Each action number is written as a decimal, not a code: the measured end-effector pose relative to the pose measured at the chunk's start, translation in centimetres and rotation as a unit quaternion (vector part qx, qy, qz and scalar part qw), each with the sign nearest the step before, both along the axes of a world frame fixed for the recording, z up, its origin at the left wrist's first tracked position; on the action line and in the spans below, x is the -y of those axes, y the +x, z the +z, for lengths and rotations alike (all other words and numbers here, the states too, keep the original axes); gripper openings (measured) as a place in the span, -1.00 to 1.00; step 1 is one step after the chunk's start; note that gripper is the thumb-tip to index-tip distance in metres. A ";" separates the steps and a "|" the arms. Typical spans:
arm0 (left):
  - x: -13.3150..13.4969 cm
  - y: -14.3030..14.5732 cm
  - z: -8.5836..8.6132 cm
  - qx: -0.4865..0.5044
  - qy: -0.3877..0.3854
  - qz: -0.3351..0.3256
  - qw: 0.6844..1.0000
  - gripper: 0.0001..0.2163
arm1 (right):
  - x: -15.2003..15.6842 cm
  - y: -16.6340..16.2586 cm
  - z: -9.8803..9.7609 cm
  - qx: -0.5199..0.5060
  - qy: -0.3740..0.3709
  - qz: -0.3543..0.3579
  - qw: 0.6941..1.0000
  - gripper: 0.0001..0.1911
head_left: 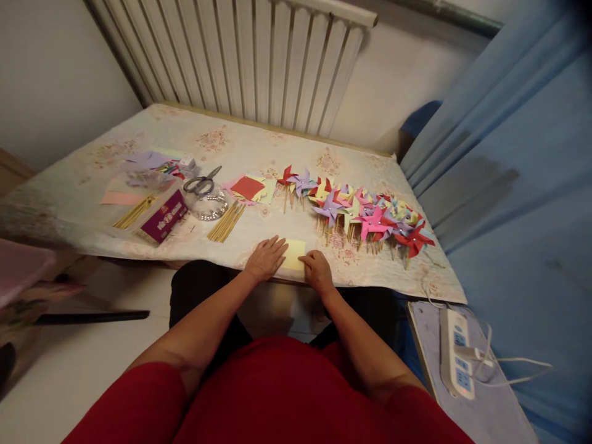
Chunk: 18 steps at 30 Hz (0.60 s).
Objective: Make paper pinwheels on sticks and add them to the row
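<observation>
A pale yellow paper square [295, 253] lies at the near edge of the table [92, 209]. My left hand [267, 257] rests flat on its left side, fingers stretched out. My right hand [316, 268] presses on the paper's near right corner with its fingers curled down. Beyond the paper, a row of finished paper pinwheels [365, 216] on wooden sticks runs to the right. A stack of coloured paper squares [250, 187] lies behind my hands.
Scissors [201, 182] lie on a clear round container [210, 205]. Loose wooden sticks [226, 222] lie nearby, more sticks [135, 212] beside a purple box [164, 216]. A radiator [259, 61] stands behind the table. A power strip [457, 351] lies at the right.
</observation>
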<state>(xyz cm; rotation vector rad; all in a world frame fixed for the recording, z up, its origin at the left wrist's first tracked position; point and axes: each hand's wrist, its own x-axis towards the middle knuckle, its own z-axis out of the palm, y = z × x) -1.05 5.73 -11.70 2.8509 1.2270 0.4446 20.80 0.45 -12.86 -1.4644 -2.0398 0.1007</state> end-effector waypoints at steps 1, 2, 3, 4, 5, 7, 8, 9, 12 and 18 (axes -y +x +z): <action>0.0 0.0 0.1 -0.002 0.002 0.000 1.000 -0.59 | 0.2 0.1 0.0 -0.001 0.005 0.002 1.000 -0.69; 0.1 0.0 0.1 -0.004 0.003 0.000 1.000 -0.59 | 0.5 0.2 -0.1 0.000 0.009 0.004 1.000 -0.69; 0.1 0.0 0.2 -0.005 0.004 0.000 1.000 -0.59 | 0.7 0.3 -0.1 0.002 0.013 0.007 1.000 -0.69; 0.1 0.0 0.2 -0.004 0.004 0.000 1.000 -0.59 | 1.0 0.4 -0.2 0.006 0.014 0.009 1.000 -0.69; 0.2 0.1 0.2 -0.002 0.004 -0.001 1.000 -0.59 | 1.3 0.5 -0.2 0.012 0.013 0.012 1.000 -0.67; 0.2 0.1 0.1 0.002 0.003 0.000 1.000 -0.59 | 1.9 0.7 -0.3 0.029 0.011 0.018 0.999 -0.64; 0.2 0.0 0.1 0.004 0.002 0.000 1.000 -0.59 | 2.2 0.7 -0.4 0.038 0.011 0.020 0.999 -0.63; 0.1 0.0 0.0 0.005 0.002 0.001 1.000 -0.59 | 2.4 0.8 -0.5 0.045 0.011 0.021 0.999 -0.63; 0.1 0.0 -0.1 0.005 0.002 0.002 1.000 -0.59 | 3.1 0.9 -0.7 0.055 0.016 0.019 0.998 -0.65; 0.1 0.0 0.0 0.005 0.005 0.001 1.000 -0.59 | 3.7 1.2 -0.8 0.038 0.026 0.020 0.999 -0.70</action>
